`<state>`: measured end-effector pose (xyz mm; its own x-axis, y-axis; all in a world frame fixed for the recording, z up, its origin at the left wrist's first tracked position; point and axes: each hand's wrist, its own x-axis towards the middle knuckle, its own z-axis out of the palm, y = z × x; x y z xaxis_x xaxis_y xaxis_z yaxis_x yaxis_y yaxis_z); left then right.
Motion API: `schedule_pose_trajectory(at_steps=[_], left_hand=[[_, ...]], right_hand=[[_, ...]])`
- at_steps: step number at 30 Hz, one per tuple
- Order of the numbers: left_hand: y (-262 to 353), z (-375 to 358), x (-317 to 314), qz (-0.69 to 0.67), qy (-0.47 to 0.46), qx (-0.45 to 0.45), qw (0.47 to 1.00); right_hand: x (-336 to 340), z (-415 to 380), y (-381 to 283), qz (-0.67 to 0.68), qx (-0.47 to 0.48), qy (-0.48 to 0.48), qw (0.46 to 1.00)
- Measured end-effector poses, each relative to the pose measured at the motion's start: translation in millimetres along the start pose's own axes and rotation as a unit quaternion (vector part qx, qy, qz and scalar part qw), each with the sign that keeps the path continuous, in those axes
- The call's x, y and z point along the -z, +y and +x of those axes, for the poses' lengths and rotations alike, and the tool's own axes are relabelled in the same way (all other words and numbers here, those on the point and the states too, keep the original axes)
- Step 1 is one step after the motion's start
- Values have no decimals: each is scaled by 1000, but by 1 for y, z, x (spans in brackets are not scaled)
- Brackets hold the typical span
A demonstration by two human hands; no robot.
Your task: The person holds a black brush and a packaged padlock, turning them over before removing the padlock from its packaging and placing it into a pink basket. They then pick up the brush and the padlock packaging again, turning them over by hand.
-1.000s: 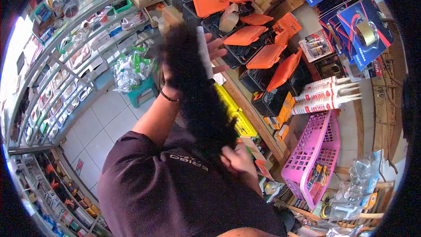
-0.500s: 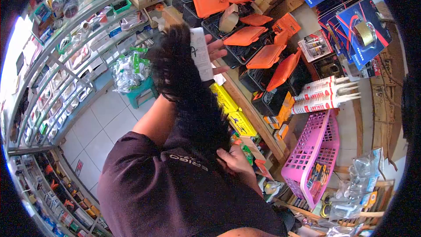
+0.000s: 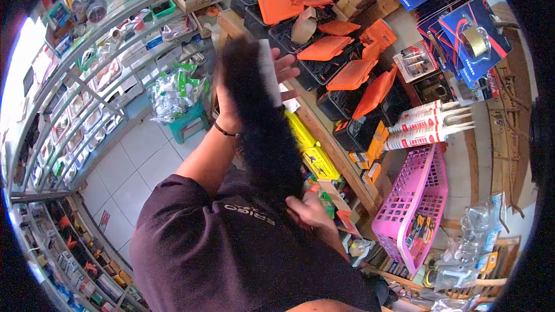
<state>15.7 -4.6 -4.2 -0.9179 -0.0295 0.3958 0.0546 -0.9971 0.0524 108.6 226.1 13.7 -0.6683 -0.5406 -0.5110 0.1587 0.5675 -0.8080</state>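
Note:
A long black furry thing [image 3: 269, 138], blurred at its top, stretches in front of my dark shirt [image 3: 231, 254]. It lies across the palm of my left hand [image 3: 284, 69], whose fingers are spread and stick out past its far side. A white paper or label [image 3: 268, 75] shows between the fur and those fingers; its print is unreadable. Lower down, my right hand [image 3: 310, 209] is closed at the bottom end of the fur, thumb on top, with its grip partly hidden. A thin dark band [image 3: 227, 131] circles my left wrist.
Black bins with orange lids [image 3: 324, 48] stand beyond my left hand. Yellow boxes [image 3: 318, 163] line the wooden edge near my right hand. Further right are sealant tubes [image 3: 419, 134], a pink basket [image 3: 402, 219] and padlock packs [image 3: 475, 42]. Metal racks [image 3: 87, 84] curve along the left.
The black furry thing has shifted to the right at its upper part, uncovering my left palm and wrist. It now covers more of the white label. My right hand has barely moved.

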Motion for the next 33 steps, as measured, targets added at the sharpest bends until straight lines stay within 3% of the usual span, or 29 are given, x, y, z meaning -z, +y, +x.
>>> schedule_pose_trajectory(at_steps=[1,2,4,5,6,8,9,10,12,13,14,16,17,18,20,21,22,24,26,28,30,32,33], left_hand=[[-1,2,20,-63,-36,20,997],[2,3,23,-78,-63,36,994],[3,-5,-7,20,-1,-5,1000],[1,0,-33,56,85,-97,990],[2,-1,-32,-83,42,-69,993],[1,-5,-15,13,-4,14,1000],[0,1,-7,-36,-24,27,999],[-1,2,-1,-49,-30,35,998],[1,-4,-16,-23,-14,24,999],[-3,-2,-35,52,59,-67,995],[-8,-2,-52,143,155,-137,968],[-3,-7,-22,22,2,7,1000],[-6,-1,6,-26,-39,19,999],[-4,-2,6,27,4,13,1000],[-5,-2,3,-14,-31,5,999],[-2,-7,-33,41,-28,-25,998],[-2,-6,-36,-77,82,-75,991],[-4,-7,-32,41,-14,1,999],[-8,-5,3,12,-24,30,999],[-8,-1,-5,-16,-71,36,997],[-8,-6,-36,41,70,-68,994],[-12,-3,-28,66,88,-72,991],[-14,-2,-9,30,9,-14,999]], right_hand=[[8,9,51,-152,77,-6,985],[9,9,47,-155,78,-6,985],[7,5,33,132,-7,42,990],[11,2,25,231,9,12,973],[10,0,17,231,10,12,973],[6,-4,7,24,-40,-4,999],[0,0,20,-35,31,21,999],[4,0,25,-36,32,23,999],[10,-3,23,105,-32,31,993],[15,-1,31,206,-2,-4,978],[13,-2,27,207,-1,-4,978],[8,-5,13,-16,-77,-19,997],[1,-7,12,-64,23,1,998],[4,-8,12,-65,24,2,998],[11,-10,15,32,-34,11,999],[7,-8,19,149,5,30,988],[2,-5,17,264,45,49,962],[4,-13,4,38,-25,13,999],[-4,-15,8,15,3,19,1000],[-2,-13,16,-11,30,19,999],[9,-11,29,218,-5,11,976],[8,-11,30,212,1,-23,977],[1,-11,27,70,52,8,996]])
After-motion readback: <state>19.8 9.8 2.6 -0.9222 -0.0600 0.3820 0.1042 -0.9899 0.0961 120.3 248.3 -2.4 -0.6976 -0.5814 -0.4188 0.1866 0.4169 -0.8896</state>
